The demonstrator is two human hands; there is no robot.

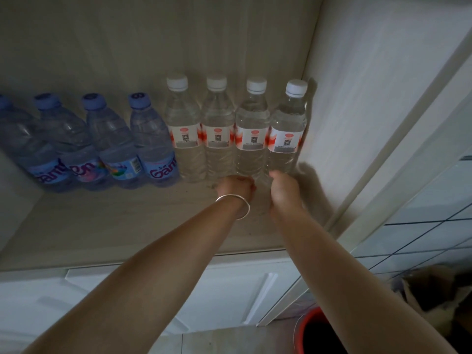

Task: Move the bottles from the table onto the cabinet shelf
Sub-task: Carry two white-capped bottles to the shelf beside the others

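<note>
On the cabinet shelf (102, 226) eight bottles stand in one row along the back, shoulder to shoulder. Four of them are blue bottles (107, 139) with blue caps and purple lettering on their labels; they fill the left part of the row, and the leftmost one is cut by the picture's edge. Four are clear bottles with white caps and red-and-white labels; they fill the right part of the row. The rightmost clear bottle (287, 129) stands just beside the cabinet's right side wall (357, 98), and the third clear bottle (251, 129) touches it on its left.

Both arms reach in over the shelf's front edge. The left hand (235, 187), with one silver bangle (233, 204) on its wrist, is at the foot of the third clear bottle, its fingers curled in towards the base; whether they actually grip it I cannot tell, since the fingertips are hidden behind the hand. The right hand (284, 190) is at the foot of the rightmost clear bottle, thumb up against the base, fingers curled and hidden likewise, so its hold cannot be told either.

Below the shelf are white cabinet doors (217, 290). At the lower right stands one red-rimmed bucket (314, 325) on the floor.
</note>
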